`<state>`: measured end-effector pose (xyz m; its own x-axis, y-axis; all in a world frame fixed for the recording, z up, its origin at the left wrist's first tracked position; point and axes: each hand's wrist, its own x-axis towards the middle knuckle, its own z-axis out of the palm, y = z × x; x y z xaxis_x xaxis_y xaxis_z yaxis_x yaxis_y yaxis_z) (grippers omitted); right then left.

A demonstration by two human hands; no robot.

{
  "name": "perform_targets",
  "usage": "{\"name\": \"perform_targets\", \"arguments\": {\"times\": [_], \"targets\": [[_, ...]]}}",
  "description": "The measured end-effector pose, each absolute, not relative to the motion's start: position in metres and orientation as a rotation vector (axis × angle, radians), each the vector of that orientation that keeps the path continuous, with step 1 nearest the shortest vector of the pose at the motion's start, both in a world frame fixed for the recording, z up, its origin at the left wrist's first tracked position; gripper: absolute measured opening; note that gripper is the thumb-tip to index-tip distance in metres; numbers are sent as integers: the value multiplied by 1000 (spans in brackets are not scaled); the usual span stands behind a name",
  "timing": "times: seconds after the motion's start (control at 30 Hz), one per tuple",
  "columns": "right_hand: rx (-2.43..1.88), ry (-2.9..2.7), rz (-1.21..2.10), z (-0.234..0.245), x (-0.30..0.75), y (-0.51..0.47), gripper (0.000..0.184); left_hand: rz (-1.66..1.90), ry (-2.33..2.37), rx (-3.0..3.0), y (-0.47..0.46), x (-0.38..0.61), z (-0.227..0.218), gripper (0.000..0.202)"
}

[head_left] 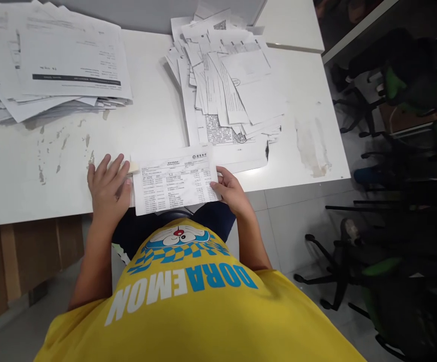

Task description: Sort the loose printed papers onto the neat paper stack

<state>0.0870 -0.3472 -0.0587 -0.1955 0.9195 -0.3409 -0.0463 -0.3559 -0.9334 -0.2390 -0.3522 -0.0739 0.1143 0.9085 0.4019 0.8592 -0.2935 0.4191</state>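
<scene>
A printed paper sheet (pixel 175 181) with rows of small text and a logo hangs over the table's front edge, in front of my body. Its right edge is pinched between the thumb and fingers of my right hand (pixel 231 190). My left hand (pixel 110 188) lies palm down at the table edge, fingers stretched and slightly apart, just left of the sheet. Between that hand and the sheet's left edge shows a small cream-coloured piece (pixel 133 167), too little of it visible to name. Behind the sheet lies a loose stack of papers (pixel 237 80), with text and stamps.
A thicker paper pile (pixel 68 55) sits at the back left of the white table (pixel 150 110). Grey smudges (pixel 312 146) mark the right side of the tabletop. Beyond the table's right edge, several office chairs (pixel 339 271) stand on a tiled floor. A grey panel borders the back.
</scene>
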Motion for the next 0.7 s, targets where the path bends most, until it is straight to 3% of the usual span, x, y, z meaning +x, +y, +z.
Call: {"name": "perform_targets", "arguments": {"times": [0.43, 0.7], "targets": [[-1352, -1092, 1646, -61, 89, -349, 43, 586, 1722, 2408, -354, -249, -64, 56], [-1336, -1121, 1644, -62, 90, -349, 44, 573, 1720, 2478, -354, -248, -66, 55]]}}
